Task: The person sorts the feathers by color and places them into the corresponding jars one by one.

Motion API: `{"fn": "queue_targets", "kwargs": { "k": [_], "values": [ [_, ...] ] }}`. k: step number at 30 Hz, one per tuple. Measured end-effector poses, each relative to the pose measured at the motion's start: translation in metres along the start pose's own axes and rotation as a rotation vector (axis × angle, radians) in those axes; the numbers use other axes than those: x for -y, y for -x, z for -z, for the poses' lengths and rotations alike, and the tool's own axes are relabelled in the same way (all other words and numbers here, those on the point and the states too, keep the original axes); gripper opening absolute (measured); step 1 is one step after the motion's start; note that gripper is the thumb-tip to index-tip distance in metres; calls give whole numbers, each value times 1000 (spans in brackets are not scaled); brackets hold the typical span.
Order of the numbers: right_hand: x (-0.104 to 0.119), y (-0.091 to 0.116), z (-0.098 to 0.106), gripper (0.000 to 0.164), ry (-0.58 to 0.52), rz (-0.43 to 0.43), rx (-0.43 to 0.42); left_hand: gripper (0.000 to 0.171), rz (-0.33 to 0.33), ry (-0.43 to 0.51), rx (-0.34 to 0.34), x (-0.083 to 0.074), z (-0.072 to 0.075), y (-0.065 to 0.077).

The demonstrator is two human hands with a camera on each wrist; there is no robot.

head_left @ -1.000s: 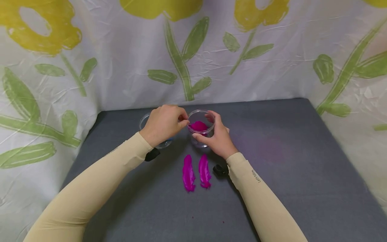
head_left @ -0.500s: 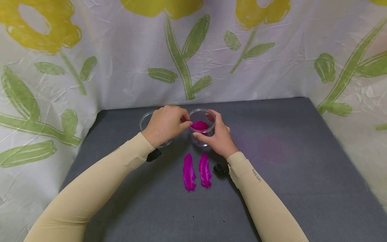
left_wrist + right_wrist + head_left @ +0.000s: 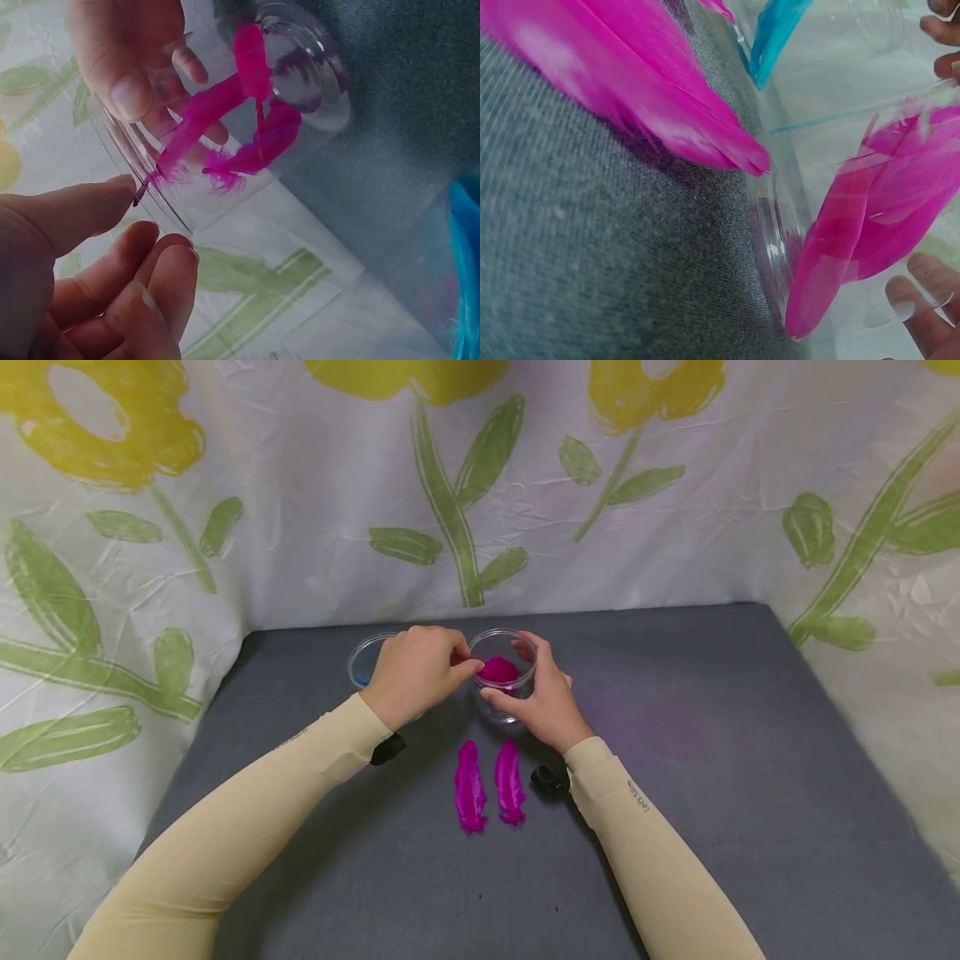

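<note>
My right hand (image 3: 547, 702) grips a clear plastic cup (image 3: 497, 717), fingers round its far side and thumb at the near side. Several magenta feathers (image 3: 206, 109) are inside it, seen through the wall in both wrist views. My left hand (image 3: 422, 664) is at the cup's rim. In the left wrist view, one feather's quill end (image 3: 139, 196) pokes out past the rim beside the left thumb (image 3: 112, 196), with the curled fingers apart from the thumb. Two more magenta feathers (image 3: 470, 789) lie side by side on the table in front of the cup.
Another clear cup (image 3: 352, 664) stands left of the held one, partly behind my left hand, with blue feathers (image 3: 776, 37) in it. Grey cloth (image 3: 360, 877) covers the table. A flower-printed curtain (image 3: 300, 560) hangs behind. Tiny dark specks lie near the front.
My left hand has shifted slightly right and down at the rim, and the magenta feather at its fingertips has moved farther into the cup. The right hand stays put.
</note>
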State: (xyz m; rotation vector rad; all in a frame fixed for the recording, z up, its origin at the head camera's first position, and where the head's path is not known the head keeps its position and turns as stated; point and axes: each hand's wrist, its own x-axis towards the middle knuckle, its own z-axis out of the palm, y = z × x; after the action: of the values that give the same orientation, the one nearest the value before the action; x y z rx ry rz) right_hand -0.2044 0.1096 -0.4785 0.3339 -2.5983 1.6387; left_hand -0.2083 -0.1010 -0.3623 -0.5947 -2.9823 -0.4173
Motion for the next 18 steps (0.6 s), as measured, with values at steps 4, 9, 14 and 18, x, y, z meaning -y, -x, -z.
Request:
{"fn": "queue_targets", "kwargs": {
  "k": [4,9,14,18],
  "values": [
    [0,-1,-2,103,-5,4,0,22,9,9,-21,6,0,4],
    [2,-3,-3,103,-2,9,3,21,-18,31,-75,18,4,16],
    [1,-1,-1,102,-14,10,0,19,-105,38,-118,20,4,35],
    [0,0,0,102,-20,7,0,16,-272,15,-108,21,-3,53]
  ]
}}
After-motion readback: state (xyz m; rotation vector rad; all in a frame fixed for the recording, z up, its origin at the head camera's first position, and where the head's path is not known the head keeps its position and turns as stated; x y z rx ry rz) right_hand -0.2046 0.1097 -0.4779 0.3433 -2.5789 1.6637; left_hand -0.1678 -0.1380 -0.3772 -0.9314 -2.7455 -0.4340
